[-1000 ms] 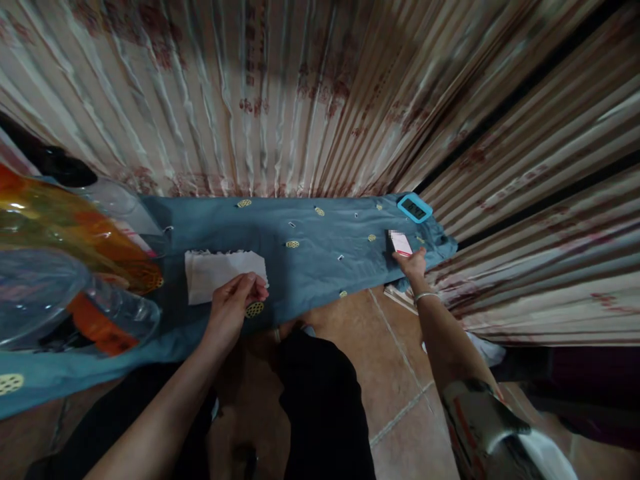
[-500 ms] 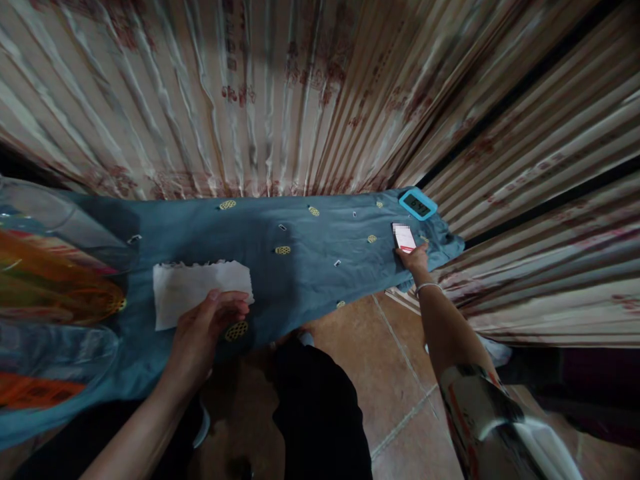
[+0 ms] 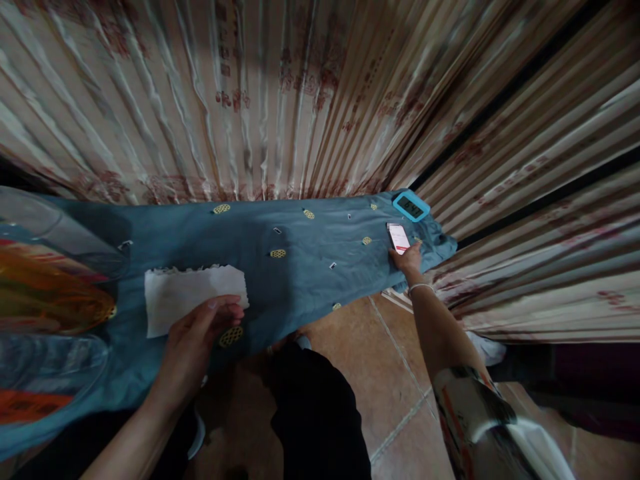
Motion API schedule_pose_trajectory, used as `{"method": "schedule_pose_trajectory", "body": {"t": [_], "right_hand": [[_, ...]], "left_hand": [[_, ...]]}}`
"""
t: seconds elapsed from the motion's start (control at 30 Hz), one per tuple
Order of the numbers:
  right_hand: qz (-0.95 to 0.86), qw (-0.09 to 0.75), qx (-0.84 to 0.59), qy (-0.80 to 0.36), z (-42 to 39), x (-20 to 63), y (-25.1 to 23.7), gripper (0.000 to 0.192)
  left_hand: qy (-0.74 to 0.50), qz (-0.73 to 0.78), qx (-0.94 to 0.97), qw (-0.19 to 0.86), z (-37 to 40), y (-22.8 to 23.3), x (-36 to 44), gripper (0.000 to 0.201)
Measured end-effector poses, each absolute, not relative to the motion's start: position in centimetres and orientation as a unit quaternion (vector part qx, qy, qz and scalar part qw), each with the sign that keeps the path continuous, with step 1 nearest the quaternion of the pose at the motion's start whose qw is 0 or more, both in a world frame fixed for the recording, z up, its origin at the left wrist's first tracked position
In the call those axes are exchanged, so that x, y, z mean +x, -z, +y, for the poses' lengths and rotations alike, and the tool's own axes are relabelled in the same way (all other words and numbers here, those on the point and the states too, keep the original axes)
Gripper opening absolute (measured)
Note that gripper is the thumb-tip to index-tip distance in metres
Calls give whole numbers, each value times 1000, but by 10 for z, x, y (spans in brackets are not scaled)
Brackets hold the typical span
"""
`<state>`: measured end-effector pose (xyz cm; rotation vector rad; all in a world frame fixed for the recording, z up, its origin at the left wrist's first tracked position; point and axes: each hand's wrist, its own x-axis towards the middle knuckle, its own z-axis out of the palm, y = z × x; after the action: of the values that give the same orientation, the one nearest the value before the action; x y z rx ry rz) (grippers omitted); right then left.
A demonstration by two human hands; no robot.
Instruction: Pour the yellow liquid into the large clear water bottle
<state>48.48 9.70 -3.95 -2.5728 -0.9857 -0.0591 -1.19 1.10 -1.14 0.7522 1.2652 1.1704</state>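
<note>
My right hand (image 3: 408, 259) reaches out at the right end of the cloth. It grips a smartphone (image 3: 399, 239) by its near end, and the lit screen faces up. A blue-framed digital clock (image 3: 411, 205) sits just beyond the phone. My left hand (image 3: 200, 328) is over the lower right part of a white sheet of paper (image 3: 183, 293) with a ragged far edge. Its fingers are loosely bent and point right, with nothing visible in them. Whether that hand presses on the paper, I cannot tell.
A teal cloth with pineapple prints (image 3: 310, 267) covers the long narrow surface. Clear plastic bottles (image 3: 55, 363), one with orange liquid (image 3: 60, 287), lie at the left. Pleated patterned curtains (image 3: 280, 100) hang behind and to the right. Below is a tiled floor (image 3: 365, 353).
The whole view has shifted slightly, so things sit a little further left. Both hands keep nearly the same places by the paper and the phone.
</note>
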Motion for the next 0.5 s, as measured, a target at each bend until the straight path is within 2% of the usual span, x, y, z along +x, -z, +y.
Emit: {"method": "schedule_pose_trajectory", "body": {"t": [0.1, 0.17, 0.3, 0.5], "right_hand": [[-405, 218, -887, 41, 90, 459, 37, 60], [-451, 243, -858, 36, 86, 434, 36, 59], [-540, 310, -782, -28, 75, 365, 35, 46], [-626, 429, -622, -194, 56, 230, 14, 25]], "left_hand": [[-516, 526, 330, 590, 11, 12, -7, 44], [-518, 520, 337, 589, 13, 12, -2, 42], [-524, 498, 349, 596, 14, 12, 10, 44], [-531, 451, 401, 595, 8, 11, 18, 44]]}}
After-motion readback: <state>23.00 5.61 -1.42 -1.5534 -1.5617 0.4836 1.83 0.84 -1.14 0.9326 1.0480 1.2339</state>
